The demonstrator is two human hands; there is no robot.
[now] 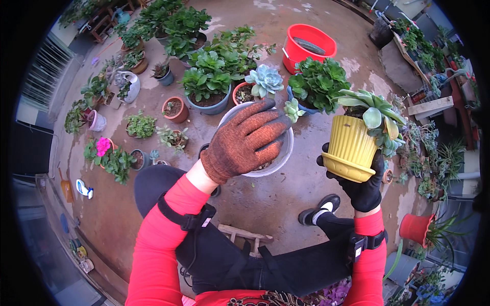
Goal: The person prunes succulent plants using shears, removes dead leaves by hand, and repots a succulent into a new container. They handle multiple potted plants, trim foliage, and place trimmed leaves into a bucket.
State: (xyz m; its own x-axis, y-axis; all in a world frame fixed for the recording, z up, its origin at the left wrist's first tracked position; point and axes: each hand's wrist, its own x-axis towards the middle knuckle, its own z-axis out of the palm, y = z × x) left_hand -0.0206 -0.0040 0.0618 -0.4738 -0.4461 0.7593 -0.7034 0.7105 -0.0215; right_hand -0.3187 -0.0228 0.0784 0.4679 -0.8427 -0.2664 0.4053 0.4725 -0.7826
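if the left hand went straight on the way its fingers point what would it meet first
The left hand would probably meet the small pale green rosette first, just ahead toward the upper right. Depth is unclear from this single view, so it might pass above.

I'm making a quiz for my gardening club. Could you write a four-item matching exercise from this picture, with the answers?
Column one:
1. Yellow pot
2. Left hand
3. Red bucket
4. Pink flower

Column two:
A. Among green leaves, toward the left of the picture
B. Held in the right hand, with a succulent in it
C. In an orange and dark glove, over a round white container
D. On the floor near the top, with a dark, long thing inside

Pairs: 1-B, 2-C, 3-D, 4-A
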